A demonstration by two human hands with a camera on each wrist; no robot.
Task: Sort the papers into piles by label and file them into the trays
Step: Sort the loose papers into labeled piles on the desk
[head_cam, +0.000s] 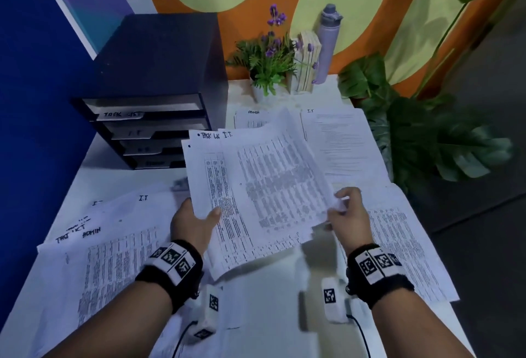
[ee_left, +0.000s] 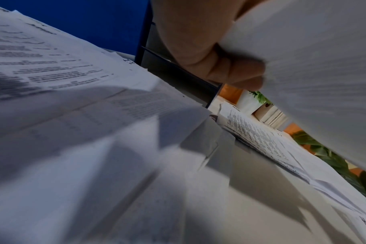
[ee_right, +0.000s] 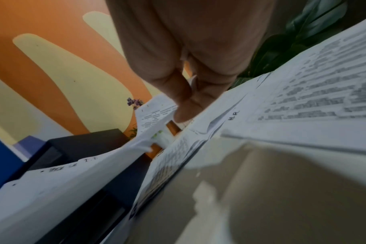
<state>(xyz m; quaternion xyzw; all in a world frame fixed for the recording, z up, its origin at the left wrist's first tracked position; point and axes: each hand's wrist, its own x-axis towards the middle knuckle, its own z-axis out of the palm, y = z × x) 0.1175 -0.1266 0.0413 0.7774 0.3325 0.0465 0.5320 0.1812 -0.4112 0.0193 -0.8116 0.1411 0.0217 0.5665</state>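
Note:
A stack of printed papers [head_cam: 256, 187] is held up over the white table [head_cam: 270, 315]. My left hand [head_cam: 196, 219] grips its lower left edge, thumb on top, fingers [ee_left: 230, 69] curled beneath. My right hand [head_cam: 345, 209] pinches the lower right corner of the top sheet marked I.T. and bends it up; its fingers [ee_right: 184, 105] show in the right wrist view. A sheet beneath reads TASK LIST. The dark tray cabinet [head_cam: 150, 96] stands at the back left, its trays labelled TASK LIST and I.T.; the lower labels are unreadable.
Loose papers marked I.T., ADMIN and TASK LIST lie at the left [head_cam: 113, 244]. More sheets lie at the back [head_cam: 336, 135] and right [head_cam: 398, 238]. A flower pot [head_cam: 264, 64], books and a purple bottle [head_cam: 327, 42] stand by the wall. A leafy plant [head_cam: 427, 135] borders the right edge.

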